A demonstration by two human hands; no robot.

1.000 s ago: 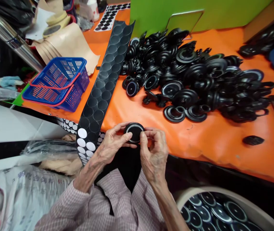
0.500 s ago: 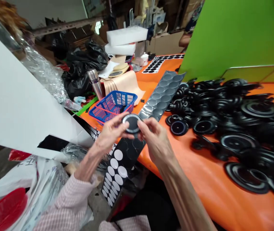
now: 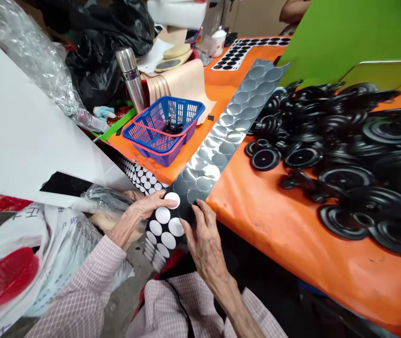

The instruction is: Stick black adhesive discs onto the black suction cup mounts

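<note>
Well left of the disc strip (image 3: 232,129), a red basket (image 3: 8,277) rests low among white bags (image 3: 63,244); nearer the strip and beyond its close end, a steel flask (image 3: 132,80) stands slightly tilted; just left of the strip, a blue basket (image 3: 167,158) sits on the orange worktop (image 3: 257,211) with a few small dark pieces inside; the left hand (image 3: 144,208) grips the strip's left edge near its close end, thumb flat on a white disc (image 3: 171,195), its other fingers mostly hidden; the strip itself slants across the worktop, its close end hanging over the edge toward the person; at its right edge the right hand (image 3: 205,241) touches the dark discs (image 3: 196,195), thumb and forefinger spread apart, though I cannot tell whether they pinch anything; the step in hand looks like working one round disc loose from the strip; that move seems to call for a fingertip under the disc's rim, with the left hand keeping the strip steady; right of the strip, a heap of black parts (image 3: 341,126) covers much of the worktop; behind it, a green board (image 3: 355,33) rises.
</note>
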